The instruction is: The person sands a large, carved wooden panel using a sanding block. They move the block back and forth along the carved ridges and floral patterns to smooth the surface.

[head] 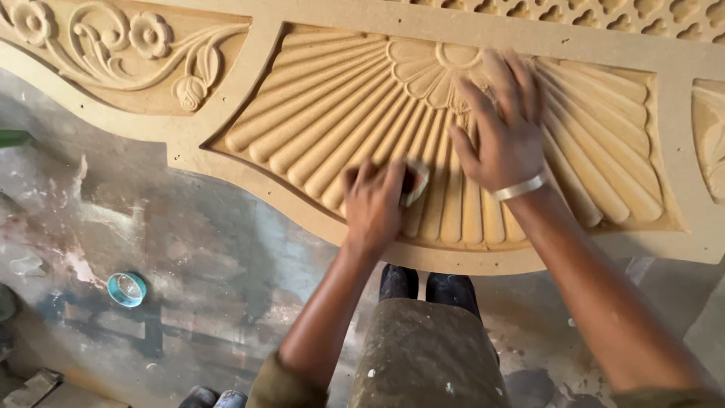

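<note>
Seen from above, a person leans over a large carved wooden panel (483,257) of pale tan colour that lies across the upper part of the view. The left hand (375,202) is curled closed around a small folded piece of sandpaper (416,181), pressing it against the ribbed, fan-shaped carving (340,113) near the panel's lower edge. The right hand (502,136) lies flat with fingers spread wide on the same fan carving, just beside the left hand and slightly higher, holding nothing; a silver-coloured bangle (521,187) circles its wrist. To the upper left of the panel is a carved scroll of flowers and leaves (128,45). Below the panel, the person's dusty trousers (427,355) and dark shoes (427,283) show above a stained grey floor (211,257), where a small round teal lid (127,289) lies well apart to the left
</note>
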